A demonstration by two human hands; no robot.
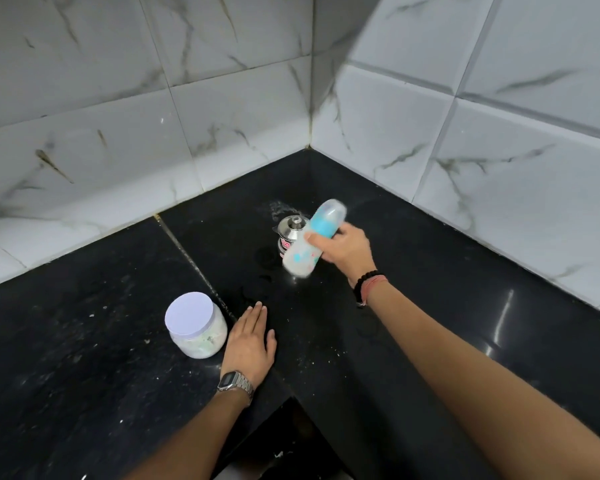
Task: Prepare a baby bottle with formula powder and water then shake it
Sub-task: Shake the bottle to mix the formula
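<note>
right hand (347, 251) grips tilted baby bottle (312, 239); left hand (250, 341) flat on counter (84, 341).

No text can be read: the red label on the steel container (289, 233) just beside the right hand (347, 251) is too blurred.

a black polished stone counter (430, 306) runs into a corner, with a pale grout seam (187, 252) crossing it. white marble-look wall tiles (118, 98) with grey veins rise behind on both sides. light glints off the counter at the right.
</note>
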